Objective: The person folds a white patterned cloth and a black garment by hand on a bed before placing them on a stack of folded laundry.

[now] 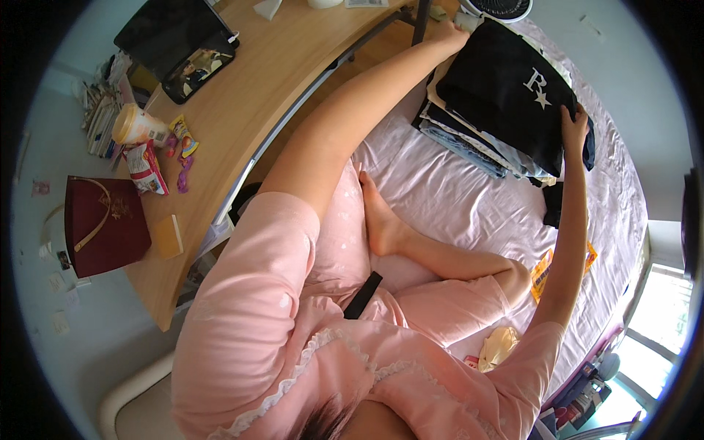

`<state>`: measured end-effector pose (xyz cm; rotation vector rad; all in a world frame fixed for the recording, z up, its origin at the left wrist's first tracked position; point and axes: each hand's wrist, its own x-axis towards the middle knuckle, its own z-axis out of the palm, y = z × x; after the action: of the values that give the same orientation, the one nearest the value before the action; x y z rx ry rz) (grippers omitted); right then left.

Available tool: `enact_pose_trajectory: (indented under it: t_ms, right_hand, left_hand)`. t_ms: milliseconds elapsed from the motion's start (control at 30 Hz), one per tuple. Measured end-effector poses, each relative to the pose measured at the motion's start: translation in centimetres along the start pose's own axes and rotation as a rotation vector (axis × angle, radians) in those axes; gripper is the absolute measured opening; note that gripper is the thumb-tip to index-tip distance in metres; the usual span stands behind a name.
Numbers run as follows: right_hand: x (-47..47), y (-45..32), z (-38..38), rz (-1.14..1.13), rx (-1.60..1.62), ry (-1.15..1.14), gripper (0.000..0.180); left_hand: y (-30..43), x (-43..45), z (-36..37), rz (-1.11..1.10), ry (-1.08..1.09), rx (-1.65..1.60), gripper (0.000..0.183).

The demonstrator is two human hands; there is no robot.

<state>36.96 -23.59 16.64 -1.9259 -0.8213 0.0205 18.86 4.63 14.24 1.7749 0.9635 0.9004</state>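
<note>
A folded black garment [503,93] with a white letter and star print lies on top of a stack of folded clothes [462,146] on the bed. At its far left corner, my left hand [455,37] grips the edge, the fingers partly hidden. My right hand [575,125] holds the opposite edge, thumb on top and the other fingers mostly out of sight. Under the black garment show beige, patterned and denim layers. Dark navy fabric [590,146] hangs out beside my right hand. A small black cloth [552,204] lies near the stack's right end.
Left of the bed, a wooden desk [264,71] bears a tablet [198,71], a cup [140,125], snack packets [146,168] and a maroon bag [107,225]. On the pink sheet [440,214] are an orange packet [542,275] and cream cloth [499,347]. A fan [500,8] stands beyond.
</note>
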Motion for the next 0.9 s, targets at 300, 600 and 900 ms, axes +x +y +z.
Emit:
enact_pose_trajectory:
  t_ms: [300, 600, 900]
  right_hand:
    - [-0.4, -7.3, 5.5, -0.589, -0.729, 0.055, 0.044]
    - [-1.1, -2.1, 6.9, -0.324, -0.777, -0.033, 0.048]
    - [-0.3, 0.2, 6.0, -0.333, -0.578, 0.031, 0.055]
  left_hand:
    - [8.2, -4.7, 7.2, 0.976, 0.132, 0.537, 0.036]
    - [3.9, -7.9, 9.6, 0.799, 0.055, 0.637, 0.050]
    - [4.5, -8.4, 8.0, 0.488, 0.058, 0.602, 0.075]
